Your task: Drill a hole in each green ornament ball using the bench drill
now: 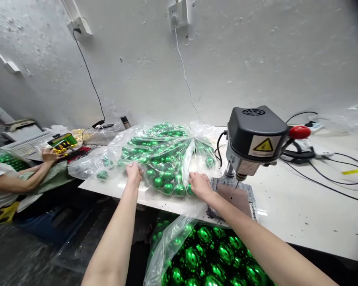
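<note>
Your left hand [134, 173] pinches the plastic near the left side of a large clear plastic bag [167, 159] on the white tabletop [286, 206]; its fingers are drawn in narrow on the film. Your right hand [199, 183] has its fingers closed on the bag's plastic at the right, just beside the drill press [256, 139]. The bag lies between your hands and near the drill press, filled with many shiny green balls [168, 188], the film bunched into folds toward the upper right. A few of the balls sit apart from the main heap, toward the left end of the bag and at its right side.

Below the front edge of the tabletop, between your forearms, a second clear bag [164, 250] stands open, full of green baubles [209, 258] that look larger. The drill press has a red knob [300, 132] and a base plate [234, 196] with a hole in it.

Over to your left, a co-worker's hands [49, 155] are at a green and gold item [63, 143], and more green balls [11, 160] lie in clear plastic beside that person.
</note>
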